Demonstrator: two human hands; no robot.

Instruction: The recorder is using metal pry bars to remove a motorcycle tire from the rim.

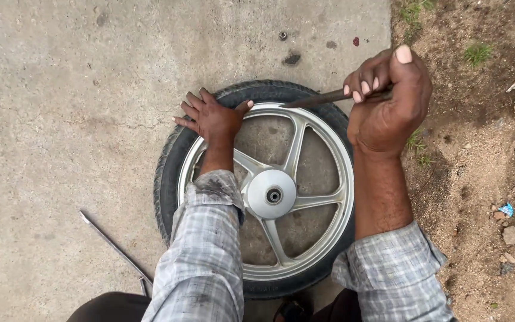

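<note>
A motorcycle wheel lies flat on the concrete, with a black tyre (167, 179) around a silver spoked alloy rim (332, 152). My left hand (213, 116) presses flat on the tyre's far left edge, fingers spread, thumb against the rim. My right hand (388, 98) is closed on a dark metal tyre lever (314, 99). The lever's tip reaches the gap between tyre and rim at the wheel's far side. Both forearms in grey checked sleeves cross over the wheel.
Another thin metal lever (114, 245) lies on the concrete (61, 119) at the lower left. A small bolt or nut (282, 36) sits beyond the wheel. Bare dirt with stones and tufts of grass (478, 179) runs along the right.
</note>
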